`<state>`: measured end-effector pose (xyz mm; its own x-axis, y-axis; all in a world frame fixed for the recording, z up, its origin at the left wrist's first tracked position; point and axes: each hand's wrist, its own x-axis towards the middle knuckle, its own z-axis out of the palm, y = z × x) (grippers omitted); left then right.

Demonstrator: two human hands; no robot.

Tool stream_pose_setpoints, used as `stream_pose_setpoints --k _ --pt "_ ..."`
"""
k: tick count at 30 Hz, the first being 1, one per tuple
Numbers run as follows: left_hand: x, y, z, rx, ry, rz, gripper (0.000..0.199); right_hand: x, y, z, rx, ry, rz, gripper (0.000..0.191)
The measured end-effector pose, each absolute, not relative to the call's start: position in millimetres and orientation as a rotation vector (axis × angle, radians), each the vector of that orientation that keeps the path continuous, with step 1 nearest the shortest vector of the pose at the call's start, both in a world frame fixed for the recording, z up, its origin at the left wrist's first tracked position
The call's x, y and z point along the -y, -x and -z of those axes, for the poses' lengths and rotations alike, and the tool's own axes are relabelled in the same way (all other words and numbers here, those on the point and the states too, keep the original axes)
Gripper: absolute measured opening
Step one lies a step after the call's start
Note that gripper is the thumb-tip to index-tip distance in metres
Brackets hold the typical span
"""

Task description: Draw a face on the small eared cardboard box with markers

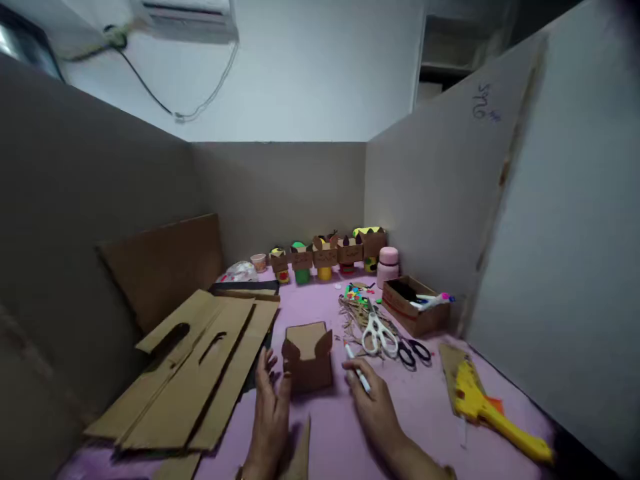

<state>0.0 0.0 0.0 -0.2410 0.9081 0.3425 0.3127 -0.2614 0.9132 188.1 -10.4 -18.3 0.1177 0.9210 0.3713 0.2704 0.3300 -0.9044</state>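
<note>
A small brown cardboard box (308, 360) with two dark ear-shaped pieces at its top corners stands on the pink table surface. Just left of it is my left hand (273, 407), fingers apart and curved, holding nothing. On the other side of the box, my right hand (373, 400) has its fingers around a white marker (357, 367) with an orange-red end. The marker points up and to the left, apart from the box. A pointed cardboard scrap (301, 450) lies beside my left wrist.
Large cardboard sheets (200, 373) cover the left side. White scissors (379, 335), black-handled scissors (414, 353), an open box of pens (417, 317) and a yellow glue gun (490, 407) lie right. Decorated cups (325, 257) and a pink bottle (388, 268) stand behind.
</note>
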Motion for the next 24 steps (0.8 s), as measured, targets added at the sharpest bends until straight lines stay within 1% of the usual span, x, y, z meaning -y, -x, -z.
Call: stream_pose_setpoints --k 5,9,17,20,24 --pt "-0.4 3.4 0.3 -1.523 -1.419 -1.522 0.081 11.6 -189.9 19.0 1.416 1.171 -0.679 0.023" --pt "-3.5 3.9 0.9 -1.525 -1.409 -1.518 0.082 9.8 -191.0 20.3 1.424 1.171 -0.677 0.021" --pt "-5.9 7.5 6.4 -1.513 -1.381 -1.517 0.074 9.2 -188.0 18.6 1.440 1.163 -0.683 0.022" --pt "-7.3 10.1 7.1 -1.524 -1.367 -1.579 0.064 10.5 -186.6 19.1 1.446 1.156 -0.700 0.021" --pt "4.3 16.5 8.1 -1.603 -1.422 -1.817 0.044 11.0 -187.7 19.4 1.440 1.161 -0.714 0.020"
